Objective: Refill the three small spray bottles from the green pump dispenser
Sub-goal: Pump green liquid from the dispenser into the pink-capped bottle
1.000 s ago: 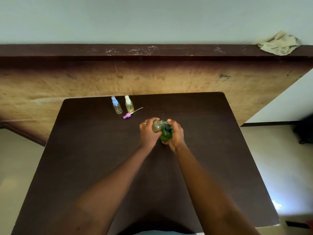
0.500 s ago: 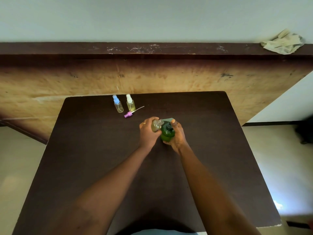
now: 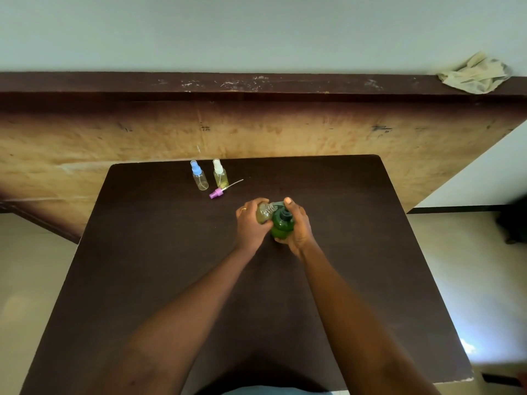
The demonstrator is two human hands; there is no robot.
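My right hand (image 3: 298, 225) grips the green pump dispenser (image 3: 282, 223) at the middle of the dark table (image 3: 159, 252), a finger resting on its pump head. My left hand (image 3: 251, 223) holds an uncapped small clear bottle (image 3: 263, 212) tilted against the dispenser's spout. At the far left of the table stand a blue-capped spray bottle (image 3: 198, 175) and a white-capped spray bottle (image 3: 220, 173). A loose pink spray cap (image 3: 219, 191) with its dip tube lies just in front of them.
A worn wooden board (image 3: 285, 132) leans behind the table's far edge, with a dark ledge (image 3: 256, 84) above it. A crumpled cloth (image 3: 474, 74) sits on that ledge at the right. Pale floor shows on both sides.
My right finger has shifted on the pump head and the dispenser sits slightly nearer to me. The standing bottles and pink cap have not moved.
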